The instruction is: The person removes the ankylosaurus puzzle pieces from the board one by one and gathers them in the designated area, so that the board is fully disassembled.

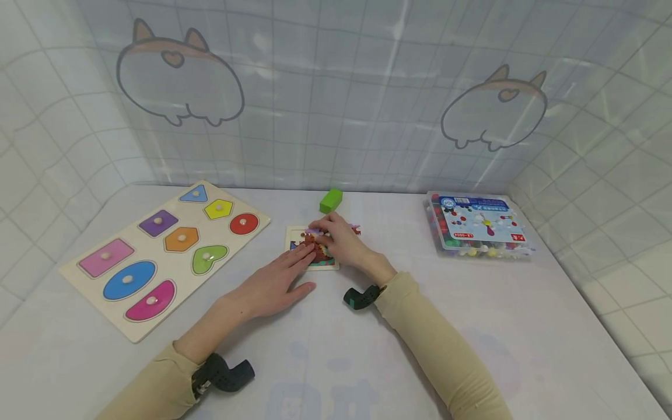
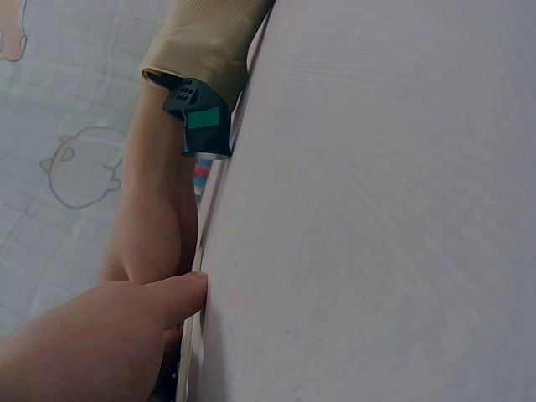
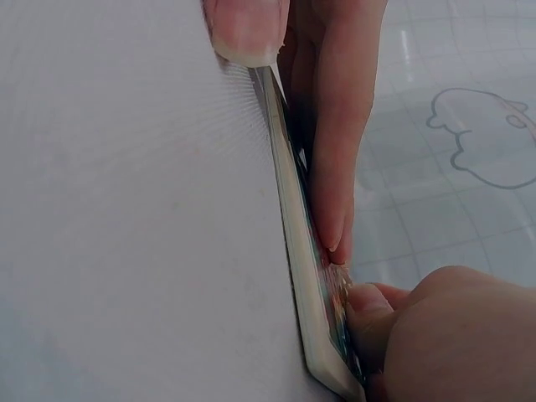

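A small wooden jigsaw puzzle (image 1: 325, 267) with a brown cartoon animal on it lies on the table, partly covered by both hands. My left hand (image 1: 273, 286) rests its extended fingers on the puzzle's left and middle part, thumb spread out on the table side. From the right, my right hand (image 1: 343, 242) reaches over the puzzle's upper part with bent fingers. Its thumb and fingertips pinch a puzzle piece (image 3: 342, 275) at the picture surface; most of that piece is hidden. Another colourful puzzle bit (image 1: 356, 229) shows just right of the right hand.
A green block (image 1: 331, 200) sits behind the puzzle. To the left lies a large knobbed shape board (image 1: 181, 275) with several coloured shapes. A clear plastic box (image 1: 480, 226) of colourful parts stands at the right. A tiled-pattern curtain (image 1: 341, 116) rises behind the table.
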A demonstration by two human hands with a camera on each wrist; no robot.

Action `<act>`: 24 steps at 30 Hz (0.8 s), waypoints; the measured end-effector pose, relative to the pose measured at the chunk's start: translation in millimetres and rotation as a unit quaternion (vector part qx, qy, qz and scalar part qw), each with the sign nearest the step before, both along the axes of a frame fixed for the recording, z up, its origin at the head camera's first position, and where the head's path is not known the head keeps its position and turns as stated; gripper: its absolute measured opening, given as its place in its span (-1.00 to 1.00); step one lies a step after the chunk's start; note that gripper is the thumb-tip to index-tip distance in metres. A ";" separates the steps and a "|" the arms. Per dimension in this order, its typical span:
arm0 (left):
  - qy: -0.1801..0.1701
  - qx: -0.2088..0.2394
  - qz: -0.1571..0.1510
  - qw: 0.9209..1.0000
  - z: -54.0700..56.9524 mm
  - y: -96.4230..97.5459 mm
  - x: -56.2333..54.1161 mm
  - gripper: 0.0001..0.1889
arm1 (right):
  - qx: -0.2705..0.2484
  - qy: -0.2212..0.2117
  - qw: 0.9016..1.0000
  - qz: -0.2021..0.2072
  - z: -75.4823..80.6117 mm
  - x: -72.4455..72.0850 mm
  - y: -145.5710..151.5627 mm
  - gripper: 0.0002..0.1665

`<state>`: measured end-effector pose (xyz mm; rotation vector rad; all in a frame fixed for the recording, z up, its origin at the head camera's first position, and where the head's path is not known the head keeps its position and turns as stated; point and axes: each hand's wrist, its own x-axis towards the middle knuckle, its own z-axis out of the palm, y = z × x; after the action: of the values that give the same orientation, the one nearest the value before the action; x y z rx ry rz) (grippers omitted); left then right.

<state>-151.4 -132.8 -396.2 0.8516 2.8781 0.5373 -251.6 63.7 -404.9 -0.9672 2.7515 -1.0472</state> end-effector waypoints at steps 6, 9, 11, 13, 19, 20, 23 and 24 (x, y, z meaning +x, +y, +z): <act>0.003 0.000 0.000 1.000 -1.0 0.0 -0.7 -0.27 | 0.009 0.013 1.000 0.001 1.0 0.0 0.1 -0.63; 0.000 -0.002 0.002 1.000 -0.8 0.0 -0.6 -0.27 | 0.009 0.009 1.000 0.000 1.6 0.1 -0.3 -0.62; -0.004 -0.002 0.005 1.000 -0.6 -0.1 -0.3 -0.26 | 0.001 -0.002 1.000 -0.007 2.9 0.3 -0.4 -0.64; -0.008 -0.001 0.006 1.000 -0.8 -0.2 -0.4 -0.26 | -0.008 -0.014 1.000 -0.014 4.7 0.1 0.3 -0.65; -0.017 -0.006 0.008 1.000 -1.1 0.7 -0.7 -0.24 | -0.024 -0.013 0.999 -0.020 14.0 -1.0 14.0 -0.65; -0.018 -0.008 0.010 1.000 -1.1 0.6 -0.6 -0.24 | -0.026 -0.010 0.999 -0.019 15.7 -0.9 17.6 -0.65; -0.020 -0.008 0.012 1.000 -0.2 0.3 -0.3 -0.24 | -0.028 -0.003 0.999 -0.026 18.5 -1.4 29.7 -0.65; -0.021 -0.009 0.013 1.000 0.1 0.1 -0.2 -0.24 | -0.030 -0.003 0.999 -0.029 19.5 -1.2 33.9 -0.65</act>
<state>-151.7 -132.7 -396.2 0.7927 2.8557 0.5248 -252.9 97.6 -385.4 -0.8950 2.7741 -1.1466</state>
